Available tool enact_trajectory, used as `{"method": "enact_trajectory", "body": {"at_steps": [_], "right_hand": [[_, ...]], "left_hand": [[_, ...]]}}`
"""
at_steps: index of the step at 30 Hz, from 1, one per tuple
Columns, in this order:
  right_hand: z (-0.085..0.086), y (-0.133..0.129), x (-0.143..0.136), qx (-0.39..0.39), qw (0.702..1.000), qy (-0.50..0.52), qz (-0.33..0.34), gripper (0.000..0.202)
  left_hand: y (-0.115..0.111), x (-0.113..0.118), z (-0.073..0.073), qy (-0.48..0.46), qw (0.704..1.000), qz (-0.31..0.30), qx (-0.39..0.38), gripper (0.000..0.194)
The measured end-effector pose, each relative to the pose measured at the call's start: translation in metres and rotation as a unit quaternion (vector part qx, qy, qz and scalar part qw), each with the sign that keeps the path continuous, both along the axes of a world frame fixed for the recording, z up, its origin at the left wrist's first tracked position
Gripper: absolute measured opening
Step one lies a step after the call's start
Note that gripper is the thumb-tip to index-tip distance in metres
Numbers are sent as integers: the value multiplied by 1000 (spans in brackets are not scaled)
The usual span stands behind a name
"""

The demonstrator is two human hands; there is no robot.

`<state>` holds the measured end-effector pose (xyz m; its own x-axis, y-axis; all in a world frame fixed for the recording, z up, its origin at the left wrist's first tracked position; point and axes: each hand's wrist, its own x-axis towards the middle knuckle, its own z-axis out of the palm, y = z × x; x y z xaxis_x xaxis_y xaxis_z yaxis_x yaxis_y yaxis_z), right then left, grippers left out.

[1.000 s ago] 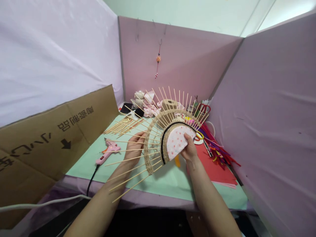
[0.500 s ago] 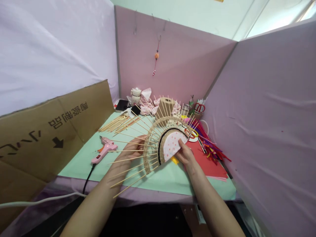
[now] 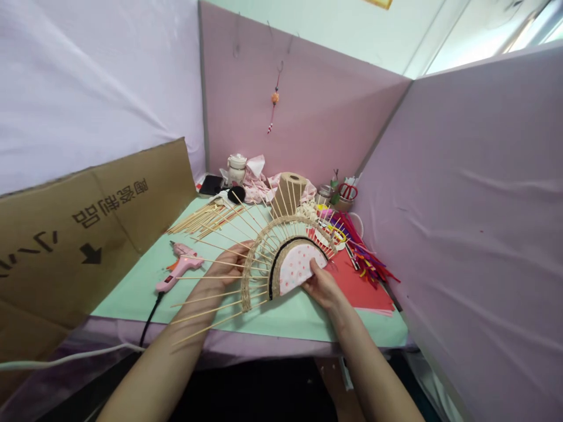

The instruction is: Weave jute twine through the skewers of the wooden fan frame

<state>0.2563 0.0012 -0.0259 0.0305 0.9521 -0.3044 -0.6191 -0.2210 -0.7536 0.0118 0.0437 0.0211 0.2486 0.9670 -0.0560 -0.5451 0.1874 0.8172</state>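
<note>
A half-round fan point(image 3: 297, 271) of thin wooden sticks is held tilted above the table. Its centre is white with pink dots, edged by twine and a black cord, and a wider woven twine band point(image 3: 250, 275) crosses the sticks farther out. My right hand point(image 3: 323, 283) grips the straight lower edge, thumb on the dotted face and fingers underneath. On the other side my left hand point(image 3: 229, 264) holds the fan from behind the sticks, its fingertips partly hidden by the twine band. Bare stick ends spread leftward over my left forearm.
A pink glue gun point(image 3: 182, 266) lies left, its cord over the table edge. Behind it are loose sticks point(image 3: 204, 217). Red paper point(image 3: 358, 284), coloured pipe cleaners point(image 3: 372, 258) and red-handled scissors point(image 3: 348, 191) are at right. A twine roll point(image 3: 290, 190) stands behind; cardboard point(image 3: 132, 217) borders the left.
The fan and both hands have shifted slightly left and down in view, and the fan has tipped a little flatter. The whole scene has also slid left a bit as the camera turned.
</note>
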Motion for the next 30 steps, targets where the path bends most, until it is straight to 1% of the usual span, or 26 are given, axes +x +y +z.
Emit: {"method": "enact_trajectory", "body": {"at_steps": [2, 4, 5, 6, 7, 8, 9, 11, 12, 13, 14, 16, 17, 19, 20, 21, 22, 25, 26, 27, 30], "right_hand": [[7, -7, 12, -36, 993, -85, 70, 28], [14, -13, 27, -51, 975, -177, 121, 34], [17, -16, 34, -48, 965, -227, 125, 35], [20, -18, 41, -38, 951, -285, 116, 35], [24, -20, 46, -23, 930, -355, 97, 35], [29, -22, 49, -3, 897, -437, 69, 36], [35, -24, 51, 20, 852, -522, 35, 36], [49, -27, 46, 86, 741, -665, -22, 30], [56, -28, 40, 127, 695, -707, -35, 24], [64, -28, 32, 178, 660, -729, -37, 21], [71, -26, 21, 240, 634, -734, -34, 21], [80, -20, -2, 367, 585, -723, -6, 31], [81, -15, -15, 416, 561, -715, 20, 38], [79, -4, -36, 479, 521, -704, 69, 55], [75, 3, -45, 494, 509, -701, 80, 60], [70, 9, -52, 499, 507, -699, 74, 59], [65, 15, -58, 496, 513, -698, 53, 53], [53, 31, -68, 467, 553, -689, -39, 20], [51, 34, -69, 458, 563, -685, -62, 15], [49, 36, -70, 452, 569, -682, -77, 14], [48, 37, -72, 452, 569, -680, -98, 12]], "left_hand": [[4, -2, 2, -13, 998, -42, -48, 13], [7, -3, 2, -27, 994, -61, -82, 12], [8, -3, 3, -33, 993, -65, -93, 12], [8, -3, 3, -37, 992, -70, -102, 12], [8, -1, 4, -40, 990, -76, -109, 11], [8, 0, 5, -43, 989, -82, -114, 11], [7, 2, 6, -45, 988, -89, -117, 10], [4, 5, 8, -48, 987, -99, -118, 11], [4, 6, 9, -47, 986, -103, -119, 12], [3, 7, 10, -45, 986, -107, -119, 14], [3, 7, 10, -43, 986, -112, -119, 16], [3, 8, 10, -40, 984, -125, -118, 18], [4, 8, 10, -40, 984, -132, -116, 18], [4, 7, 10, -42, 983, -139, -110, 18], [4, 7, 9, -43, 984, -138, -106, 19], [4, 6, 9, -44, 985, -135, -101, 19], [4, 6, 9, -47, 986, -131, -96, 20], [4, 6, 6, -56, 988, -116, -86, 16], [5, 6, 5, -58, 988, -112, -86, 14], [6, 6, 4, -60, 989, -106, -87, 13], [7, 6, 0, -61, 990, -85, -90, 10]]}}
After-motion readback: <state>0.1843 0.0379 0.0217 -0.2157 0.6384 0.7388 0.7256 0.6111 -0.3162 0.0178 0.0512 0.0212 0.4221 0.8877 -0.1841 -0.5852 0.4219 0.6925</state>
